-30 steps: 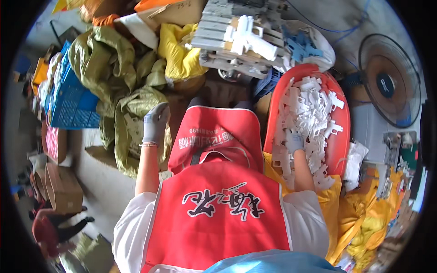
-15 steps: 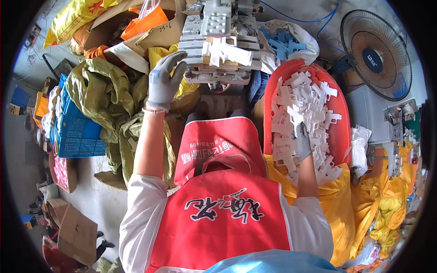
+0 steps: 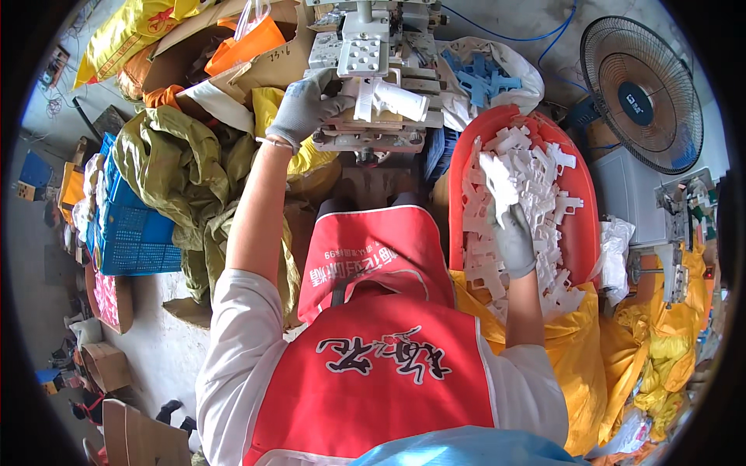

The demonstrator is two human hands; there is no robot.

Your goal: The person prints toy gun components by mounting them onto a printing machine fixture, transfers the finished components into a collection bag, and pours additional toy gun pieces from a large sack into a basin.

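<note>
A white plastic toy pistol (image 3: 398, 101) lies on the fixture of a grey machine (image 3: 365, 58) at the top centre. My left hand (image 3: 307, 109), in a grey glove, is at the left side of this pistol. Its thumb and fingers are apart, with the thumb close to the pistol's edge; some fingertips are hidden by the machine. On the right, my gloved right hand (image 3: 514, 242) is closed around another white toy pistol (image 3: 500, 182), lifted over a red tub (image 3: 583, 233) heaped with similar white pistols (image 3: 536, 175).
A white sack (image 3: 521, 66) of blue toy pistols stands behind the tub, and a fan (image 3: 641, 97) is at the far right. To the left are a blue crate (image 3: 140, 241), olive sacks (image 3: 167, 144) and an open carton (image 3: 183, 58). Orange sheeting (image 3: 571, 349) lies below the tub.
My left hand has moved right and inward to the pistol on the machine. The machine's perforated plate has come nearer that pistol. My right hand has raised a white pistol from the heap.
</note>
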